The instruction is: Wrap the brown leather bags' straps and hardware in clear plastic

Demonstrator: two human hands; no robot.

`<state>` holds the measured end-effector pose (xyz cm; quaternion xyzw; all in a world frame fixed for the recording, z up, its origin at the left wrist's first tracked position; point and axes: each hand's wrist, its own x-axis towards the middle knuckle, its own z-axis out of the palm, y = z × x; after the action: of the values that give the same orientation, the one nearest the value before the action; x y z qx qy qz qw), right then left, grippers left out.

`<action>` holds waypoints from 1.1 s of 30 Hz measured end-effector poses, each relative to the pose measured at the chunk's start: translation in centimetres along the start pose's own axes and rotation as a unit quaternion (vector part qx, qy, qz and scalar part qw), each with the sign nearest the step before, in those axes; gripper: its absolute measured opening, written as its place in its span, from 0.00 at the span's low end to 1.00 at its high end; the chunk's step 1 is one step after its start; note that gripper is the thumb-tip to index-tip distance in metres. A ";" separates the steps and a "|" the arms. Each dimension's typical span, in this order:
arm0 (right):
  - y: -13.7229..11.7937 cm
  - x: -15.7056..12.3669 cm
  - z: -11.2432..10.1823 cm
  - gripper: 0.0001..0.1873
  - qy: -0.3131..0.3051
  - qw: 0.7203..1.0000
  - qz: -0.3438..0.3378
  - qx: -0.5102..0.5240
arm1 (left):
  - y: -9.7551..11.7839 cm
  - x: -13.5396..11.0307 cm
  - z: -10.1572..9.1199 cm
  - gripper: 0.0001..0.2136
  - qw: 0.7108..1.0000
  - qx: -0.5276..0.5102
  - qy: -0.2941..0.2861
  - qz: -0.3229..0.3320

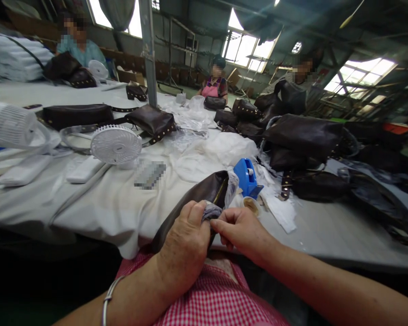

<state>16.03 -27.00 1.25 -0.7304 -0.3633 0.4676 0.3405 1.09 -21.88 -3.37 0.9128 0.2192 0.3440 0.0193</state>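
Note:
A dark brown leather bag (190,192) lies at the table's front edge, its zipped opening facing right. My left hand (187,240) is closed over the near part of the bag, with bunched grey cloth (211,211) gripped between thumb and fingers. I cannot tell whether that cloth is the bag's lining. Close by on the right, my right hand (243,231) is closed in a pinch at the cloth's lower edge; whatever its fingertips hold is too small to name. Clear plastic (231,188) shows at the bag's far end.
A blue tape dispenser (246,177) and a small round tub (251,206) stand just beyond my right hand. White fans (116,144) are on the left. Dark studded bags (304,136) pile up on the right, plastic wrapping (221,149) in the middle. Several people sit across the table.

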 end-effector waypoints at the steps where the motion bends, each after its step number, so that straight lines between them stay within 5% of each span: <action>1: 0.2 0.2 0.0 0.14 0.009 1.000 0.005 -0.012 | 0.0 0.0 0.0 0.06 1.000 0.004 0.002 0.002; 16: 0.7 1.1 0.2 0.12 0.056 0.996 0.001 -0.065 | 0.1 0.7 -0.5 0.03 0.999 -0.026 -0.003 -0.025; 27: 1.0 1.1 -0.3 0.13 0.032 0.997 -0.032 -0.064 | -0.1 0.5 -0.1 0.19 0.999 -0.021 -0.004 -0.037; 33: 0.6 0.8 -0.6 0.12 0.026 0.998 -0.019 -0.060 | 0.1 0.8 -0.3 0.14 0.999 -0.034 0.000 -0.032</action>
<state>16.98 -26.69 0.55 -0.7546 -0.3954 0.4193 0.3138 1.49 -21.66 -2.61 0.9040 0.2370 0.3505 0.0612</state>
